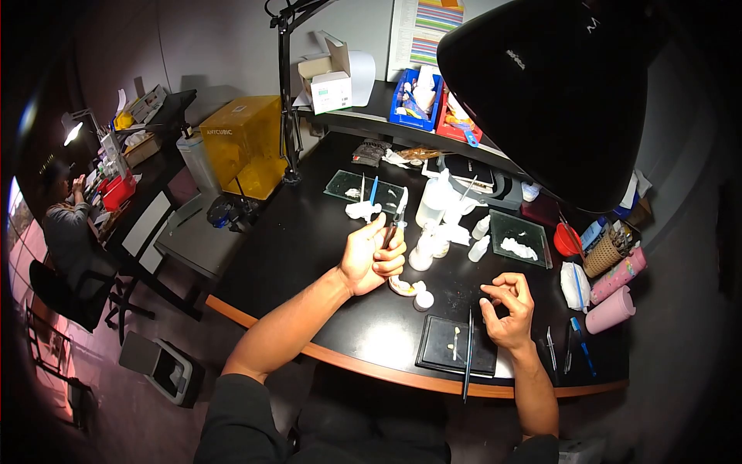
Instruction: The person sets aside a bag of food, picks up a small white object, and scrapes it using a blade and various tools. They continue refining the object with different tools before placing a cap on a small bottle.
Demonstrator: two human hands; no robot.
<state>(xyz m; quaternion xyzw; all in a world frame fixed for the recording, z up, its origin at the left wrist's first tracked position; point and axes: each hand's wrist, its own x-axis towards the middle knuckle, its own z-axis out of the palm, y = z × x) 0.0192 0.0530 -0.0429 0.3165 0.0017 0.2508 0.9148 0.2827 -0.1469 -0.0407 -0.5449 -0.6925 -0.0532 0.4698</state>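
My left hand [372, 259] is raised above the table, its fingers wrapped around a dark-handled tool with a pale blade-like tip [402, 201] pointing up. Below it sit a dental model [403, 286] and a small white round jar [423, 300]. My right hand [506, 311] hovers at the right, thumb and index finger curled with their tips slightly apart and nothing visible between them. Close by its fingertips, a long thin dark instrument [468, 352] lies across a black pad [437, 340], its lower end past the table edge. Small pale pieces [456, 340] rest on the pad.
A white bottle [434, 199] and small dropper bottles [479, 247] stand mid-table. Glass slabs [522, 241] hold white material. Thin tools [581, 348] and pink tumblers [610, 309] are at right. A black lamp [549, 100] hangs overhead. Another person [69, 224] sits far left.
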